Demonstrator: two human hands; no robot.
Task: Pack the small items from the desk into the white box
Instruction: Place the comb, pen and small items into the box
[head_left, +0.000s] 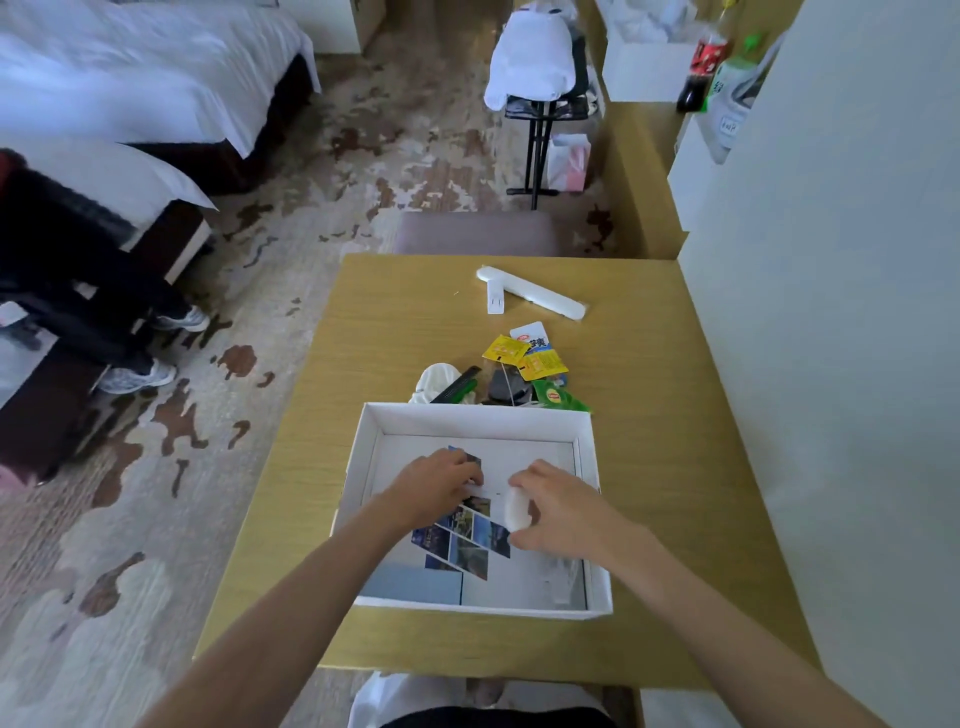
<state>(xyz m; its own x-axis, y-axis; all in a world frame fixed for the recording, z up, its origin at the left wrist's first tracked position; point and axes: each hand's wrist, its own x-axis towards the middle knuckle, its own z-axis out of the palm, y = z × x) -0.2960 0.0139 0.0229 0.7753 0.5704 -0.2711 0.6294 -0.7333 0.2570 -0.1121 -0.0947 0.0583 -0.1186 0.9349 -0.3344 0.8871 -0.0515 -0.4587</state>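
Resting inside the white box (586, 457), a small white oval item (516, 510) sits under our right hand (558, 506), its long axis running roughly toward and away from us; we curl the right fingers (524, 480) over its far end and the thumb lies near its close end, so we judge it gripped, though the blur makes the contact hard to confirm. Just to its left, our left hand (439, 480) presses down, fingers bent, on a thin white strip (485, 491) that lies across the printed sheet (467, 540) lining the box floor; whether it pinches the strip or only pins it we cannot tell. Both forearms reach in from the near edge, wrists low over the box. Beyond the far wall, the remaining pile of sachets (524, 358), a black comb (457, 387) and a rolled white cloth (434, 384) lies straight ahead of both hands on the desk (395, 322), with a long white packet (535, 296) farther off. The pile sits slightly right of centre, so our right hand is probably the nearer one for the next reach, forward over the wall.
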